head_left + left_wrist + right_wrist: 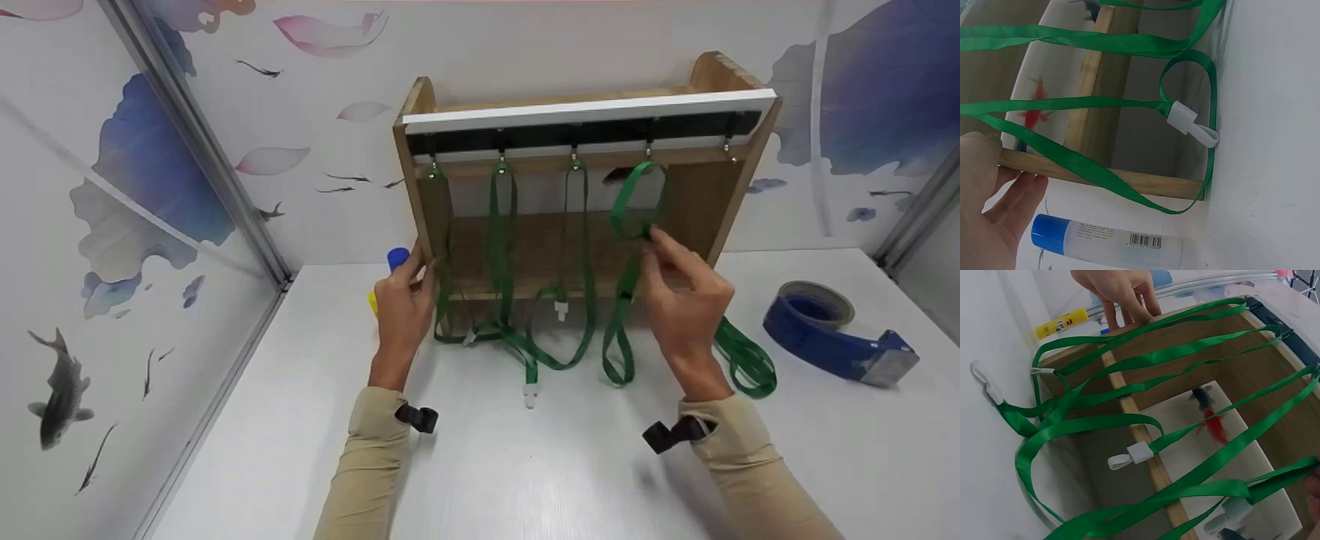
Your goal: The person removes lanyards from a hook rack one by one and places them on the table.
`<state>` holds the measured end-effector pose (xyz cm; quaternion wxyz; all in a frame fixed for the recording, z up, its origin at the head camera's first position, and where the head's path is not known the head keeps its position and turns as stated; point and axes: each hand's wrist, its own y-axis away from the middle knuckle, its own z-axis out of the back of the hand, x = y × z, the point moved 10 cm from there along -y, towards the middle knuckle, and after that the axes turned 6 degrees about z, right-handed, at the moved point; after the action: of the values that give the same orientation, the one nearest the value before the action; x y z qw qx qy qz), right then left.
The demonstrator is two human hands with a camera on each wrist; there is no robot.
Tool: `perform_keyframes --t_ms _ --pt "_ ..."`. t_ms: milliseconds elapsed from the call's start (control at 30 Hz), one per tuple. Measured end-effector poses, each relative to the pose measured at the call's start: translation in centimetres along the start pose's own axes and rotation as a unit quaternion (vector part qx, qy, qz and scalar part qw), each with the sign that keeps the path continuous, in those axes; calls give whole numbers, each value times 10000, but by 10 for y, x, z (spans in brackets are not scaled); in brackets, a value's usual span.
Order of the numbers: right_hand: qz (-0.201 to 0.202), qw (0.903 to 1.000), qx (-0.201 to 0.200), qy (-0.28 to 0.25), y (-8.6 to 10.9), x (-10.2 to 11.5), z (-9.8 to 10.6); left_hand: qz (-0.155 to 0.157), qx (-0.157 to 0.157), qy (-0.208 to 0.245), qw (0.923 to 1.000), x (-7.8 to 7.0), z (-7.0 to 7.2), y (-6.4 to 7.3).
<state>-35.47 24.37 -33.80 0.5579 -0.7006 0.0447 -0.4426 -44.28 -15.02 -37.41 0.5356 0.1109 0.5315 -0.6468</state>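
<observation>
A wooden rack [469, 259] carries a row of small hooks along a black strip [540, 139]. Green lanyards [501, 240] with white plastic clips [531, 395] hang from several hooks; the rightmost hook [727, 150] is bare. My left hand [403, 304] grips the rack's left side panel, its fingers at the panel's edge [1145, 184] in the left wrist view. With thumb and fingertips, my right hand [686, 300] pinches the rightmost hanging lanyard [624, 206] just below its upper loop. Only a bit of that hand shows at the right wrist view's edge.
A folded green lanyard [750, 364] lies on the white table [525, 472], right of the rack. Farther right is a blue tape dispenser [832, 349]. A blue-capped glue tube [1106, 242] lies beside the left panel. A patterned wall [322, 97] stands behind.
</observation>
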Motion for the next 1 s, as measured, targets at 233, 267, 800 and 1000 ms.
perform_keyframes --t_ms 233,267,800,1000 --pt "201 9989 307 -300 -9 11 1 23 15 91 10000 1 -1 1" --pt "94 9984 469 -297 -10 9 0 28 20 101 9999 2 -1 1" --pt "-635 9720 2246 277 0 -25 17 -32 53 60 10000 -1 0 0" --pt "-724 9567 2813 190 17 -44 23 -34 65 46 10000 0 0 -1"
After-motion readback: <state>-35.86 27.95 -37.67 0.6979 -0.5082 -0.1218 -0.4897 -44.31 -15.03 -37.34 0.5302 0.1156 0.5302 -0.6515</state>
